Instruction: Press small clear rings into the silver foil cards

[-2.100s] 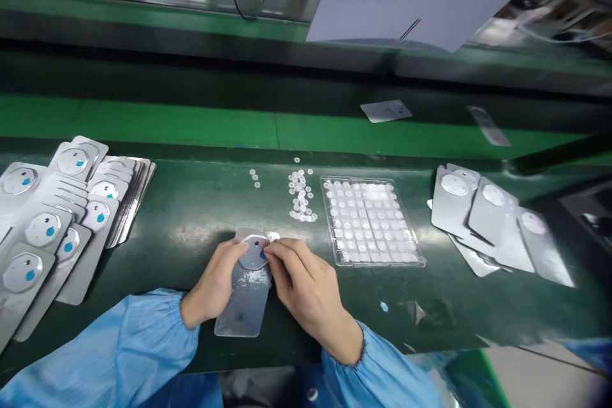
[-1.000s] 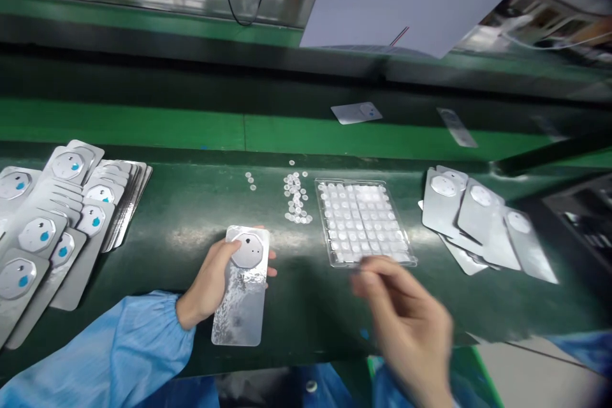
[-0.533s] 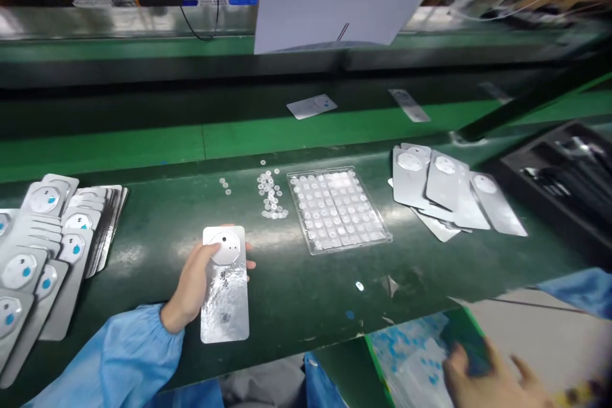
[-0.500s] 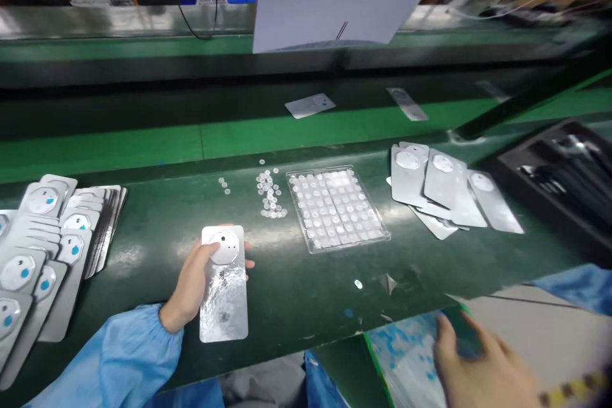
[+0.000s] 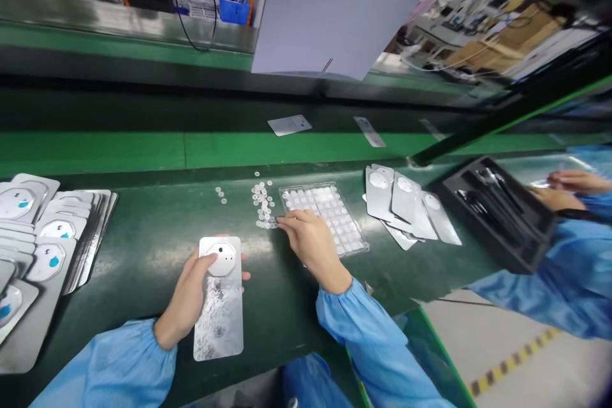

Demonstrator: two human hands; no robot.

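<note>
My left hand (image 5: 184, 296) grips a flat silver metallic plate (image 5: 220, 319) by its left edge, thumb on the face and fingertips showing past the right edge. Near the plate's upper end is a white octagonal piece (image 5: 222, 259) with small dark holes. My right hand (image 5: 310, 242) reaches over the bench with thumb and fingers pinched together; whatever they hold is too small to make out. Its fingertips are at the right side of a loose scatter of small translucent discs (image 5: 262, 196). Behind that hand, partly covered, lies a clear tray (image 5: 364, 247) filled with rows of round white pieces.
Similar silver plates (image 5: 52, 261) are stacked at left. More plates (image 5: 406, 204) lie overlapped right of the tray. Beyond them are a black box (image 5: 497, 210) of dark tools and a co-worker's hands (image 5: 568, 188). Single plates (image 5: 289, 125) lie on the far strip.
My right hand has moved from the lower right, where its fingers were apart, up and left to the discs, fingers now pinched. My left hand keeps its plate. The view has turned right.
</note>
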